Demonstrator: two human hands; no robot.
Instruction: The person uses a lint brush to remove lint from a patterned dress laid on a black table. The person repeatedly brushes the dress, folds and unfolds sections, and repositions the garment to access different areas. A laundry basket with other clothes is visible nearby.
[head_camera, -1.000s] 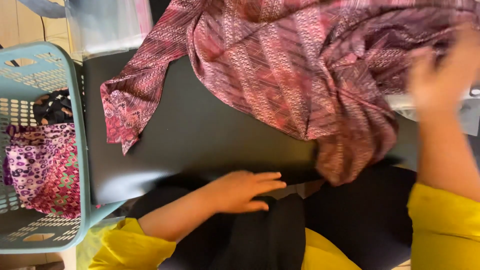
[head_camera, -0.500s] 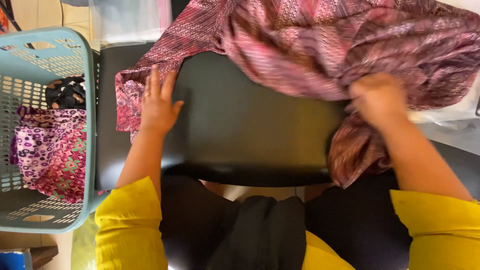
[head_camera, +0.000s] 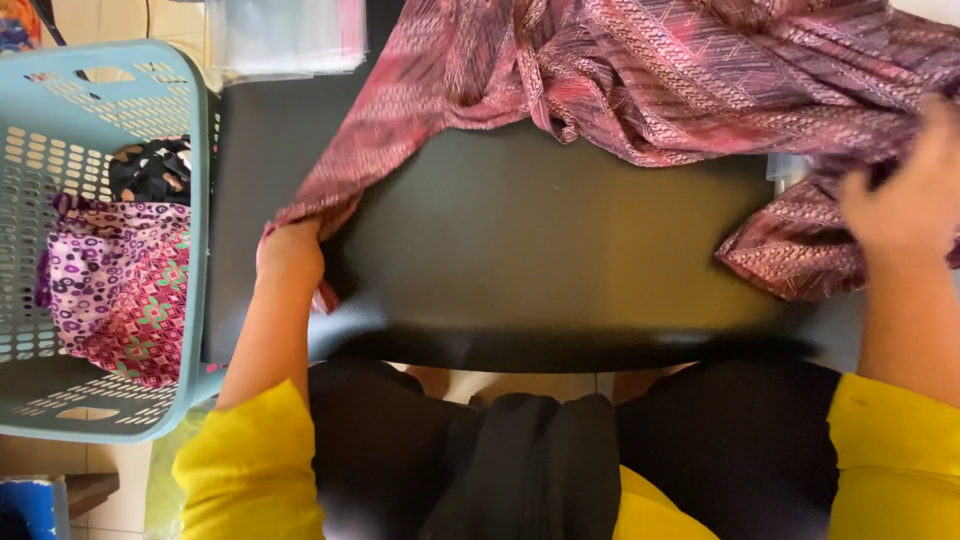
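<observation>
A large pink and maroon patterned cloth (head_camera: 680, 80) lies bunched across the far side of a black table (head_camera: 540, 250). My left hand (head_camera: 290, 255) is shut on the cloth's left corner near the table's left edge. At the right, my right hand (head_camera: 905, 195) grips a bunched fold of the same cloth, and another corner of it hangs just below and left of that hand. Both arms wear yellow sleeves.
A light blue plastic laundry basket (head_camera: 190, 150) stands left of the table and holds a purple patterned cloth (head_camera: 115, 295) and a dark garment (head_camera: 150, 170). A clear plastic container (head_camera: 285, 35) sits at the table's far left corner. Black fabric covers my lap.
My left hand has closed on the cloth's left corner. My right hand has moved to the right with the cloth, stretching it out and uncovering more of the table.
</observation>
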